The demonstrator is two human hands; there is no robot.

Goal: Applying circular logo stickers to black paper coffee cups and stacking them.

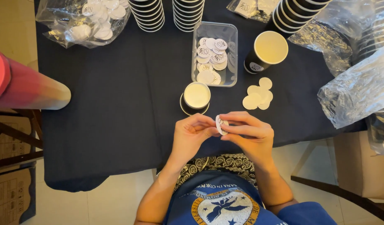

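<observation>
A small round white sticker (220, 124) with a dark printed mark is pinched between my left hand (191, 134) and my right hand (252, 132), just above the near table edge. Fingertips of both hands meet on it. Right behind my hands stands a black paper cup (195, 97) with a pale inside. A clear plastic tub (230, 41) behind that cup holds several more round stickers (211, 56). To the right lie several blank cream paper discs (258, 96) on the cloth.
A second black cup (266, 52) leans at the back right. Stacks of black cups (148, 12) line the far edge. A bag of stickers (88, 18) sits back left, crumpled plastic wrap (358, 89) at right, a red-capped tube (21, 85) at left. Dark tablecloth (117, 108) covers the table.
</observation>
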